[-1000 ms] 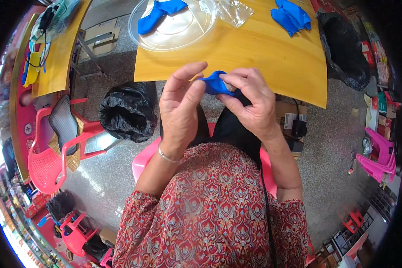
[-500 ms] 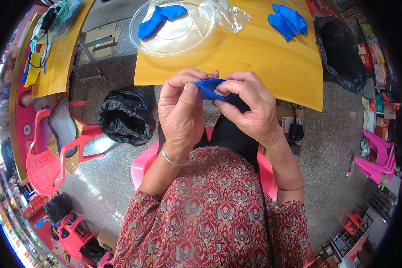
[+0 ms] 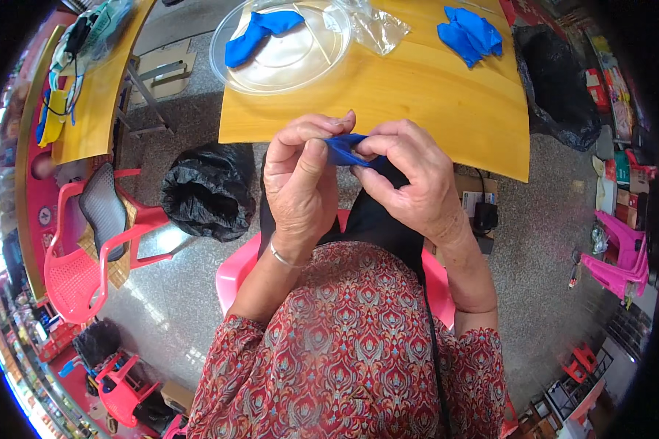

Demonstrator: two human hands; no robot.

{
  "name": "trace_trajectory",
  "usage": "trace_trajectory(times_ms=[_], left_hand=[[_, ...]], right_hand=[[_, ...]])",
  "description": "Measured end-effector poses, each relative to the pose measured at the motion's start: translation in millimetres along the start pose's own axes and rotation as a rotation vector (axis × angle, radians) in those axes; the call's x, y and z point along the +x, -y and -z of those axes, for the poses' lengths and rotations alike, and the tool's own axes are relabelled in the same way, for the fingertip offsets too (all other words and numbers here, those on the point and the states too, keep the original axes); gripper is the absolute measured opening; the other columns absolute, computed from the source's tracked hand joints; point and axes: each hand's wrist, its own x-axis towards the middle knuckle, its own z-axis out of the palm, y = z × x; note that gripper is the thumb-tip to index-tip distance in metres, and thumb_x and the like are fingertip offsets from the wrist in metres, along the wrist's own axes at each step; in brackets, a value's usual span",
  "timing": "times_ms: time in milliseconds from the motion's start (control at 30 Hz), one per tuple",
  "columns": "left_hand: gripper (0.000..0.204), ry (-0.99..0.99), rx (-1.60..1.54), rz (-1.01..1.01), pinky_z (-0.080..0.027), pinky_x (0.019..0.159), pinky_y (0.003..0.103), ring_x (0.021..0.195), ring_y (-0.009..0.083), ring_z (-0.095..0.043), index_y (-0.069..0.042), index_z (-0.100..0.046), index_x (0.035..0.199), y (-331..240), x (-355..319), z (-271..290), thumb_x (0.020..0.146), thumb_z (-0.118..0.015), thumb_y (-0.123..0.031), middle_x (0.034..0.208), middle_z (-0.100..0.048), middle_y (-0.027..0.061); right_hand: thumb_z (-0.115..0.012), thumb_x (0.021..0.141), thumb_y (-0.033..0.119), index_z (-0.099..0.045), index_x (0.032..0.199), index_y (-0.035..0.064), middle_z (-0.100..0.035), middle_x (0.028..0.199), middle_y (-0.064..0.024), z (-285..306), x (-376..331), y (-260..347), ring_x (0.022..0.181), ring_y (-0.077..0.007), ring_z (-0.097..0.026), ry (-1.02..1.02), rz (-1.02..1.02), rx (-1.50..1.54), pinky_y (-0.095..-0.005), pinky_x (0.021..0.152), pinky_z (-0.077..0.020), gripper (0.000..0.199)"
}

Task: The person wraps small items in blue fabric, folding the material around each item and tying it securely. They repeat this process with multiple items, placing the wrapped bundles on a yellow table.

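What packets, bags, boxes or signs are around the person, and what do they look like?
Clear plastic bag: crumpled, on the wooden table beside the clear round tray.
Black bag: puffy, open-topped, on the floor at the person's left.
Second black bag: big, floor, right of the table.
Cardboard box: brown, under the table edge.
Colourful packets: far right, too blurred to describe.

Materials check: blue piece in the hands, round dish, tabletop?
Blue piece: probably thin matte plastic or rubbery film; it folds between both hands.
Round dish: clear glossy plastic, apparently; the table shows through.
Tabletop: smooth yellow-orange wood or laminate, faint sheen.
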Motion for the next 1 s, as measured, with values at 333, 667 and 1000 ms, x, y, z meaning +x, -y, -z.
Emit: trace_trajectory(times_ms=[333, 667, 1000], left_hand=[[0.040, -0.136, -0.145, 0.301, -0.045, 0.102, 0.042, 0.117, 0.0272, -0.056, 0.002, -0.049, 0.128, 1.4, -14.2, -7.0, 0.099, -0.055, -0.025, 0.127, -0.056, 0.0213], [0.047, -0.162, -0.128, 0.409, -0.050, 0.094, 0.038, 0.105, 0.0251, -0.062, 0.002, -0.045, 0.130, 5.1, -14.1, -6.7, 0.102, -0.045, -0.037, 0.122, -0.059, 0.0209], [0.047, -0.236, -0.052, 0.432, -0.053, 0.089, 0.039, 0.103, 0.0253, -0.062, 0.002, -0.044, 0.130, 5.9, -13.6, -4.2, 0.103, -0.044, -0.036, 0.120, -0.059, 0.0197]], right_hand=[[-0.077, 0.071, 0.011, -0.068, 0.097, 0.0100, -0.059, 0.099, -0.0064, -11.3, -3.7, 0.8, 0.085, -0.0250, -0.059, -0.092, -0.011, 0.021, -0.0376, 0.076, -0.0466, 0.027], [-0.076, 0.075, 0.034, -0.071, 0.099, 0.0121, -0.050, 0.133, -0.0156, -13.6, -5.9, 2.3, 0.117, -0.0333, -0.050, -0.054, -0.007, -0.059, -0.0452, 0.095, -0.0377, 0.033], [-0.072, 0.076, 0.042, -0.069, 0.111, 0.0133, -0.045, 0.141, -0.0171, -16.3, -19.1, 2.1, 0.124, -0.0327, -0.046, 0.077, -0.021, -0.208, -0.0457, 0.097, -0.0340, 0.045]])
